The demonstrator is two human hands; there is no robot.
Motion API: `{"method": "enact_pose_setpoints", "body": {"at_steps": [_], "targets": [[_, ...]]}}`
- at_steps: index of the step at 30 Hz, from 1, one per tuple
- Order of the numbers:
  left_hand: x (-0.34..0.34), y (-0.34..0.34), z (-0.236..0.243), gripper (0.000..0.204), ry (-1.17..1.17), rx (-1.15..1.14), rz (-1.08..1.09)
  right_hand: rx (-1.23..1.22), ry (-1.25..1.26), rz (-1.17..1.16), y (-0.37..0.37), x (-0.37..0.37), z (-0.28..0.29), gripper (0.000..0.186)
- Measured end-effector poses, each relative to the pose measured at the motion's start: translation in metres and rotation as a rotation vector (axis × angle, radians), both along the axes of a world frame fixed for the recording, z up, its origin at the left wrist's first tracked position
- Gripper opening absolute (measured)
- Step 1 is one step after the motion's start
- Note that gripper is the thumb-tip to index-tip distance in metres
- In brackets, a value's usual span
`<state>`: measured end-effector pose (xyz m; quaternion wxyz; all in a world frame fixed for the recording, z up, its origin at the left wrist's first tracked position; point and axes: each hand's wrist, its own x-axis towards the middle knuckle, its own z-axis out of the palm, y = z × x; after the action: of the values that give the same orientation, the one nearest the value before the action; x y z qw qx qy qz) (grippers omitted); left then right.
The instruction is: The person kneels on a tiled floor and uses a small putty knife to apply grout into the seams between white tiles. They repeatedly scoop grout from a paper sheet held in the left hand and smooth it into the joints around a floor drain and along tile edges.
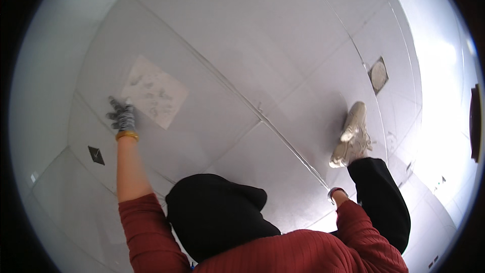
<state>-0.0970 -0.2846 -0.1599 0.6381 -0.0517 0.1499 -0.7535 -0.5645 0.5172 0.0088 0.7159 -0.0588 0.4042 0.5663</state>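
My left hand [123, 115], in a grey knitted glove, reaches out over the tiled floor [242, 35] with its fingers spread. A gold-coloured band circles that wrist. Beside its fingertips lies a flat beige square [157, 92] with dark smudges; whether the hand touches it I cannot tell. My right hand [337, 195] is low down by the floor, at the near end of a long pale joint line [270, 125]. A band shows around that wrist, and the fingers are hidden, so anything in them cannot be made out.
My beige shoe [353, 134] rests on the tiles at the right, below my black-trousered leg. A square drain with a round cover [378, 75] is beyond it. A small dark square plate [96, 155] sits in the floor at left. Pale walls rise on both sides.
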Motion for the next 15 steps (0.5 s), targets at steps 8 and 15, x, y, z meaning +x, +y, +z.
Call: {"method": "enact_pose_setpoints", "body": {"at_steps": [8, 15], "targets": [[-0.059, 0.035, 0.075, 0.077, 3.524, 0.021, 0.583, -0.930, 0.179, -0.103, -0.276, -0.033, 0.100, 0.049], [-0.096, 0.044, 0.105, 0.054, 3.610, -0.209, 0.486, -1.419, 0.148, -0.623, -0.453, -0.026, 0.159, 0.023]]}}
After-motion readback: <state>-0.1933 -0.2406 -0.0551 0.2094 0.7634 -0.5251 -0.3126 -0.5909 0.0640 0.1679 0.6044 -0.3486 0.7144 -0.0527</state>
